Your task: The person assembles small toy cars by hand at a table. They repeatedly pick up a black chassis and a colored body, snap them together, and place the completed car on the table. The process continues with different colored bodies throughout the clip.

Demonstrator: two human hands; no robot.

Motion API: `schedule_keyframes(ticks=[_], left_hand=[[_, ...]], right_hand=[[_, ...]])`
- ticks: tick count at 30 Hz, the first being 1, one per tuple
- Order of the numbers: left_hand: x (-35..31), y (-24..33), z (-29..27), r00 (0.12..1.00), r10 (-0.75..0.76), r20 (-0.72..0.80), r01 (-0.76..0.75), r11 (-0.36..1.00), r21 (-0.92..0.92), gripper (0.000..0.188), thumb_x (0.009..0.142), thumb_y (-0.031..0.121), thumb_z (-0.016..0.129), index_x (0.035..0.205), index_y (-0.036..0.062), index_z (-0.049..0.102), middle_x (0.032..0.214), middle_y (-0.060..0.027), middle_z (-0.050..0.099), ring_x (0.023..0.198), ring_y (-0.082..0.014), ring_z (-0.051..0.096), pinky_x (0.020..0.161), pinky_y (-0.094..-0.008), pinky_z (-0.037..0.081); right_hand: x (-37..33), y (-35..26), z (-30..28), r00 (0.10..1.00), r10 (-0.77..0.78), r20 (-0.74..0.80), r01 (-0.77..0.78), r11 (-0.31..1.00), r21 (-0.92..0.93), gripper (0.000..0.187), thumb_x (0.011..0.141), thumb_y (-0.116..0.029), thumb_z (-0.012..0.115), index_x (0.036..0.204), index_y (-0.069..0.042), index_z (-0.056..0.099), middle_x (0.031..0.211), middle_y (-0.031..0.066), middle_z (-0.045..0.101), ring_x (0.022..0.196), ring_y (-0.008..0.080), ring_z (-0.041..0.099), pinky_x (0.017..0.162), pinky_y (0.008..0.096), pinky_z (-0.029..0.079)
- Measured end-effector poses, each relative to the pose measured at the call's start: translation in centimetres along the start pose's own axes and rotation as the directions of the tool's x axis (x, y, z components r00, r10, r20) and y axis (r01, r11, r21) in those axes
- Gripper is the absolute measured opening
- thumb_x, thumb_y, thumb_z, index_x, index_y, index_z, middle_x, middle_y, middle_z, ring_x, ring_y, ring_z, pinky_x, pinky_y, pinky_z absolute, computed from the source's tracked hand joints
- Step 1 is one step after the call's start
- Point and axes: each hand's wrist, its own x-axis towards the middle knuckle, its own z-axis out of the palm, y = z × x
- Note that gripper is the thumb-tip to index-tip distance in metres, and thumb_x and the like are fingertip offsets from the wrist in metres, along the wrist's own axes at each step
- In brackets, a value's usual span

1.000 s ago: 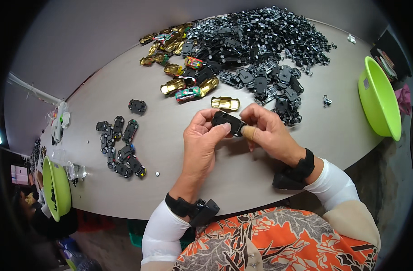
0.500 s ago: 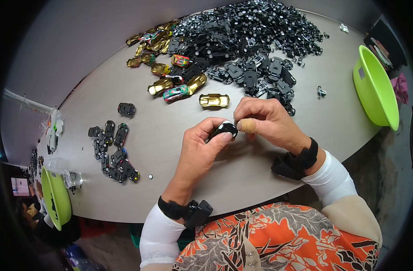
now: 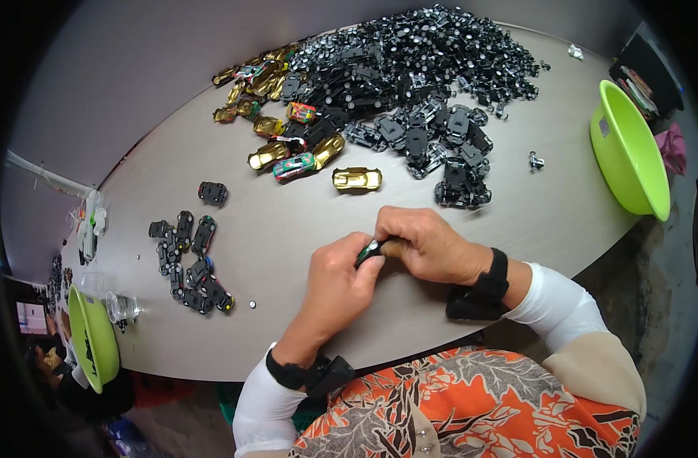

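Observation:
A small dark toy car [image 3: 369, 250] with a green patch and a pale wheel is held between my two hands, in front of my body and just above the table. My left hand [image 3: 335, 281] is closed round it, thumb along the near side, hiding much of the car. At its right end, the bent fingers and thumb of my right hand [image 3: 431, 246] press against it; a tan bandage wraps that thumb. Beyond my hands lies a gold car body [image 3: 356, 179]. To its right sits a heap of dark car chassis [image 3: 446, 141].
Wheel axles [image 3: 425, 53] are piled at the back, beside gold and coloured car bodies [image 3: 294, 166]. Several dark cars [image 3: 200, 276] lie at left near a clear cup [image 3: 122, 307]. Green basins stand at the right [image 3: 630, 153] and left [image 3: 93, 340] edges. A loose axle piece [image 3: 536, 161] lies at right.
Both hands have come lower and closer together, and the toy car has been tilted between them. My right fingers have moved from beside the car to pressing on its end.

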Motion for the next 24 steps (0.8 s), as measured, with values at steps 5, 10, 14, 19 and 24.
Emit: schedule_keyframes(ticks=[5, 10, 14, 19, 24], left_hand=[[-0.7, -2.1, -4.1, 0.999, -0.010, -0.046, 0.013, 0.997, 0.071, 0.012, 0.074, 0.003, 0.062, 0.084, -0.0027, 0.061, 0.071, -0.0110, 0.056, 0.063, -0.0183, 0.053, 0.059, -0.0295, 0.043], [-0.4, -5.1, -11.4, 0.929, -0.097, -0.358, 0.285, 0.805, 0.520, 0.014, 0.070, 0.005, 0.066, 0.082, -0.0013, 0.064, 0.080, -0.0153, 0.057, 0.078, -0.0308, 0.056, 0.073, -0.0390, 0.045], [2.1, -6.4, -11.2, 0.917, 0.212, -0.339, 0.162, 0.578, 0.800, 0.034, 0.068, 0.005, 0.069, 0.102, 0.0026, 0.064, 0.096, -0.0151, 0.059, 0.088, -0.0309, 0.057, 0.081, -0.0369, 0.045], [5.6, -1.8, -3.7, 0.940, 0.294, -0.176, -0.197, 0.883, 0.425, 0.038, 0.071, 0.006, 0.071, 0.108, 0.0031, 0.063, 0.103, -0.0139, 0.061, 0.096, -0.0289, 0.058, 0.086, -0.0358, 0.045], [6.3, -0.9, 0.3, 0.970, 0.009, -0.241, -0.068, 0.968, -0.240, 0.035, 0.078, 0.007, 0.069, 0.109, -0.0031, 0.059, 0.093, -0.0102, 0.064, 0.081, -0.0188, 0.063, 0.070, -0.0283, 0.051]], right_hand=[[0.9, 1.0, -0.9, 0.992, -0.105, -0.065, 0.093, 0.981, -0.167, 0.013, 0.075, -0.004, 0.065, 0.082, -0.002, 0.054, 0.077, 0.0134, 0.055, 0.068, 0.0315, 0.056, 0.059, 0.0370, 0.045], [2.6, 1.9, -5.0, 0.854, -0.182, -0.488, -0.197, 0.754, -0.626, 0.010, 0.075, -0.007, 0.064, 0.084, -0.006, 0.058, 0.083, 0.0093, 0.055, 0.078, 0.0288, 0.055, 0.065, 0.0392, 0.046], [3.0, 3.5, -4.7, 0.906, -0.155, -0.395, -0.236, 0.590, -0.772, 0.008, 0.075, -0.009, 0.063, 0.083, -0.008, 0.061, 0.087, 0.0072, 0.054, 0.087, 0.0267, 0.049, 0.069, 0.0378, 0.039], [3.4, 3.9, -4.8, 0.942, -0.164, -0.293, -0.152, 0.570, -0.808, 0.009, 0.073, -0.005, 0.061, 0.081, -0.008, 0.061, 0.086, 0.0072, 0.052, 0.089, 0.0258, 0.047, 0.073, 0.0357, 0.034], [3.2, 2.4, -4.3, 0.889, -0.263, -0.374, 0.064, 0.882, -0.467, 0.017, 0.067, 0.006, 0.058, 0.082, -0.003, 0.056, 0.083, 0.0108, 0.050, 0.080, 0.0301, 0.050, 0.067, 0.0384, 0.041]])
